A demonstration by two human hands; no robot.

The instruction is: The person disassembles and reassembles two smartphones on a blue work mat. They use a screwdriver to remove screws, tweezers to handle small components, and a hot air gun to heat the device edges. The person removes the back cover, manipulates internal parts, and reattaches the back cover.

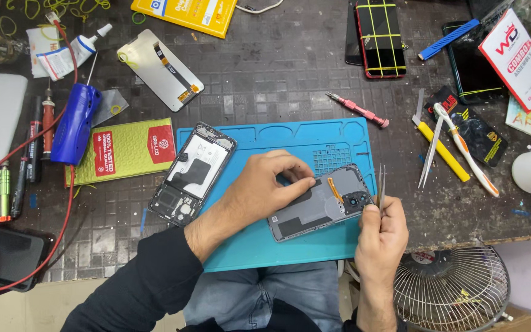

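Observation:
An opened phone body lies on the blue work mat, its grey inner plate, an orange flex strip and the camera block showing. My left hand rests on its upper left part, fingertips pressing the top edge. My right hand holds metal tweezers upright at the phone's right end, beside the camera block. A second phone frame with a white inner panel lies at the mat's left edge, apart from both hands.
A loose display panel, a glue tube, a blue tool and a green packet lie to the left. On the right are a pink screwdriver, other tweezers, a toothbrush and phones. A small fan stands below.

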